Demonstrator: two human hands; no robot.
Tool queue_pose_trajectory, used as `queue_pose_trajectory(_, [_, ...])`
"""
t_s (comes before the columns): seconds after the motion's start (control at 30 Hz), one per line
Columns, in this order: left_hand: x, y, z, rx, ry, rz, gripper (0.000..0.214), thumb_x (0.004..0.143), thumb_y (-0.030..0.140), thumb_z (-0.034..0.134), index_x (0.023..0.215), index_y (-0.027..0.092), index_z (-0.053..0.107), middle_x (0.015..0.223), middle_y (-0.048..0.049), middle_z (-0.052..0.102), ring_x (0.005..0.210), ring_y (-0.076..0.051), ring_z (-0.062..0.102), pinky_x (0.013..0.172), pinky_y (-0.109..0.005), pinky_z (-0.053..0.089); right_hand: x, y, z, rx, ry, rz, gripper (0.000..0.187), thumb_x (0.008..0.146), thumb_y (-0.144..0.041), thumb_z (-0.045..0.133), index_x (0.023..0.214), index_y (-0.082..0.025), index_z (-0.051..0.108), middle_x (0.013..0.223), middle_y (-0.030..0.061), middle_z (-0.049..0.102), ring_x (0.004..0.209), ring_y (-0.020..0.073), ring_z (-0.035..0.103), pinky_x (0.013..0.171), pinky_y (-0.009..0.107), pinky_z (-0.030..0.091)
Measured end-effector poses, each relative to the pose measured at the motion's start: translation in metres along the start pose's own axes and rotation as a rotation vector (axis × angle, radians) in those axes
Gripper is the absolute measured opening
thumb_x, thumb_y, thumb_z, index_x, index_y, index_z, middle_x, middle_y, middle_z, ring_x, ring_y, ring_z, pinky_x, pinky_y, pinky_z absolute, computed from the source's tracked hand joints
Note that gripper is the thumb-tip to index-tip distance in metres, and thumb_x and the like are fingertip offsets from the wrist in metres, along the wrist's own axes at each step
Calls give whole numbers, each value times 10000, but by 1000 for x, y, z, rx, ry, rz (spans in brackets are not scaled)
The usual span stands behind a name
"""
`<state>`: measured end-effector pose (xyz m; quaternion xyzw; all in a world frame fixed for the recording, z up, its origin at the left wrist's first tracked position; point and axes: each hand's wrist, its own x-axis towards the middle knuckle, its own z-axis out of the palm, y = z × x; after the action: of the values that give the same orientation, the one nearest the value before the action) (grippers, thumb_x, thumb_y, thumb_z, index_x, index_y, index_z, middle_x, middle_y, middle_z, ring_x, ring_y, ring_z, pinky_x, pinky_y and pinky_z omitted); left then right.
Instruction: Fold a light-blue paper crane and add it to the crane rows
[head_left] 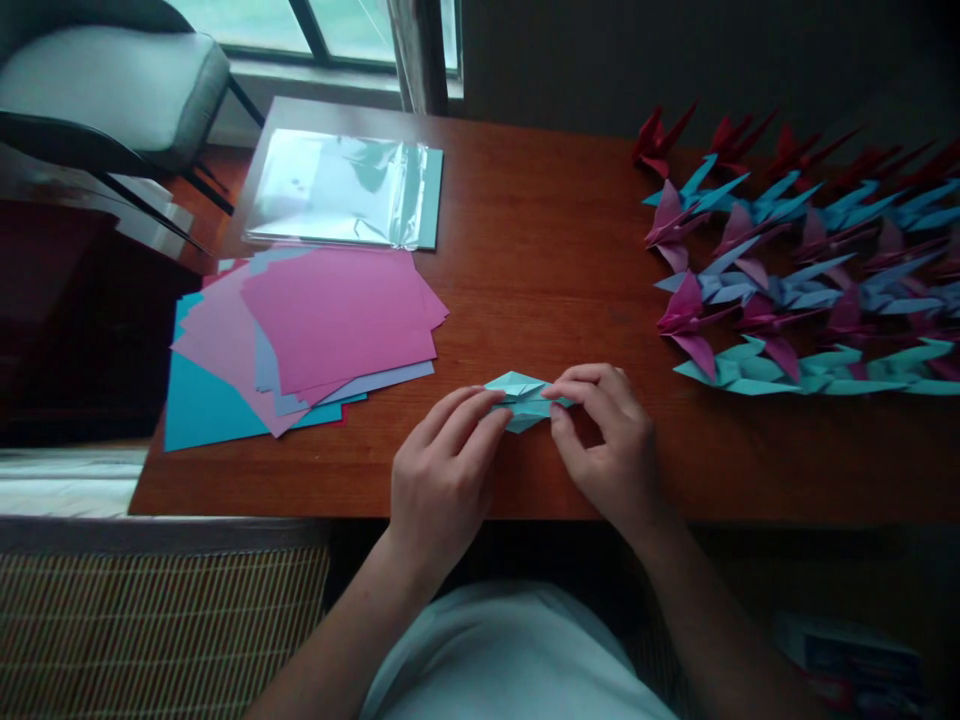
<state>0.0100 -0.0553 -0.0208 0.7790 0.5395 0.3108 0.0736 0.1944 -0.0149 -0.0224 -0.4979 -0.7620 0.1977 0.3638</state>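
Between my hands is a small mint-green folded origami paper (517, 388), diamond-shaped, with a slit along its middle. My left hand (450, 460) pinches its left end between thumb and fingers. At the right end, my right hand (607, 435) grips the tip with thumb and fingertips. Both end points of the paper are partly hidden by the fingers. The piece is just over the wooden table (525, 290), near its front edge; whether it rests on the wood I cannot tell.
Fanned sheets of coloured paper (337, 315) lie to the left. Behind them is a clear-wrapped paper pack (330, 190). Rows of folded paper cranes (817, 290) in several colours stand at the right. A grey chair (112, 90) is at the far left, by the window (345, 30).
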Motion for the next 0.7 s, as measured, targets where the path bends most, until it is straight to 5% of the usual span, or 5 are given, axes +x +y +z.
queue_pose_trajectory(0.17, [-11, 7, -7, -14, 51, 39, 295, 878, 29, 620, 1129, 173, 678, 1190, -96, 751, 1112, -259, 660, 979, -413, 560, 4, 2, -1, -100, -18, 19, 192, 935, -209, 604, 1112, -228, 677, 1134, 104, 645, 1092, 276, 563, 964, 479, 485])
queue_pose_trajectory(0.37, [-16, 12, -3, -20, -31, 19, 232, 919, 79, 573, 1106, 161, 682, 1118, -82, 772, 1004, -247, 703, 887, -388, 565, 9, 2, 5, -164, -76, 50, 59, 914, -243, 634, 959, -218, 663, 1150, 122, 644, 1107, 297, 556, 958, 489, 478])
queue_pose_trajectory(0.7, [-14, 13, -1, -27, -67, 36, 219, 932, 97, 560, 1108, 140, 683, 1222, -103, 747, 1123, -263, 691, 932, -394, 541, 7, -3, -4, 215, -125, 146, 137, 877, -115, 612, 926, -239, 581, 958, 34, 735, 897, 196, 705, 824, 342, 573])
